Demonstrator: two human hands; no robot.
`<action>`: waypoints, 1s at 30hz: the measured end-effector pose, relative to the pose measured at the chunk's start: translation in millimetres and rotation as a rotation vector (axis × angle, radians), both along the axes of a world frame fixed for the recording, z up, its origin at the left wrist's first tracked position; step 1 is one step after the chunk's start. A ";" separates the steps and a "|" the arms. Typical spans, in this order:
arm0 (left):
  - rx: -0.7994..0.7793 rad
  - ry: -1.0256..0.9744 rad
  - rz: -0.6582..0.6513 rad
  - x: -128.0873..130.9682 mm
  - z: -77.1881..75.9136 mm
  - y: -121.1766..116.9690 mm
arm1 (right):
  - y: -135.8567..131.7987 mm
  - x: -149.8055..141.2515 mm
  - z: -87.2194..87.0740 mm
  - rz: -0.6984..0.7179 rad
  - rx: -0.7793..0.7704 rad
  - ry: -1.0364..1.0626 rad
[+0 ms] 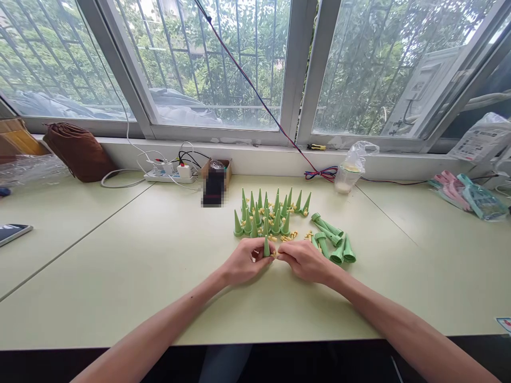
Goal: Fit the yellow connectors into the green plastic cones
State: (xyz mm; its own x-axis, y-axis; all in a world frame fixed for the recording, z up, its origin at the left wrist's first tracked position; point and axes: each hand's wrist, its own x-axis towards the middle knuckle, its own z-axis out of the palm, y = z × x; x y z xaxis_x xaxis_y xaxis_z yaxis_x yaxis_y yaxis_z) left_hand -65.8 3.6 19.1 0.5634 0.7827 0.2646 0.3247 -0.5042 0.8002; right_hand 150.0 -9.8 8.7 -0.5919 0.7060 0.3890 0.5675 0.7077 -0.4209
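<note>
My left hand [248, 260] is closed around a green plastic watering spike [266, 247], which stands tip up between the thumb and fingers. At its lower right side sits a small yellow valve [274, 254]. My right hand [305, 260] is closed in a pinch on that valve, its fingertips close to the left hand's. Just beyond the hands stand rows of green spikes [276, 222], points up, many with yellow valves at their bases. Loose yellow valves [286, 238] lie between the hands and the rows. More green spikes [322, 243] lie to the right of my right hand.
A power strip [170, 174] with cables and a small cardboard box [228, 173] stand at the back. Farther right are a bagged cup [348, 178] and pink and teal packages [481, 197]. A phone [14, 232] lies far left, near a brown bag [80, 151].
</note>
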 end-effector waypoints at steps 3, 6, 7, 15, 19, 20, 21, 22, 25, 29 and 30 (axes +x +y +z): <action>0.020 0.006 0.001 0.2 -0.1 -0.2 | 0.0 -0.2 -0.2 0.002 -0.009 -0.001; 0.050 0.011 -0.002 0.2 0.4 -0.8 | 0.3 -0.3 -0.8 0.004 -0.016 -0.004; 0.063 0.013 -0.003 0.1 0.6 -1.0 | 0.4 -0.3 -1.0 0.003 -0.014 -0.005; 0.141 0.008 -0.021 0.0 2.9 -2.1 | -1.6 -1.8 0.1 -0.032 -0.007 0.005; 0.126 -0.012 -0.006 -4.6 10.2 -0.8 | -2.0 -3.9 1.3 -0.087 0.010 0.070; 0.120 -0.019 0.009 -6.9 12.6 0.1 | -1.9 -4.1 1.4 -0.097 0.013 0.092; 0.114 -0.023 0.021 -9.6 14.9 1.1 | -1.7 -4.2 1.3 -0.102 0.015 0.112; 0.112 -0.027 0.046 -12.5 16.8 2.4 | -1.6 -4.2 1.1 -0.103 0.017 0.127; 0.103 -0.039 0.125 -20.5 19.5 6.9 | -2.2 -4.1 -0.3 -0.072 0.038 0.136; 0.090 -0.050 0.172 -25.1 17.5 11.0 | -7.0 -7.0 -2.8 -0.001 0.071 0.101; 0.090 -0.052 0.176 -25.2 16.8 11.3 | -8.8 -8.2 -3.3 0.011 0.073 0.089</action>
State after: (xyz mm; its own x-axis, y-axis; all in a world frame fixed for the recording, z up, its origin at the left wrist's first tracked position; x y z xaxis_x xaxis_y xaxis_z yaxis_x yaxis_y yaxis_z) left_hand -90.9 14.9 35.9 0.4037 0.8399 0.3628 0.3738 -0.5133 0.7725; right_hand 141.8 -18.6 5.4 -0.5603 0.6676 0.4903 0.5220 0.7442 -0.4167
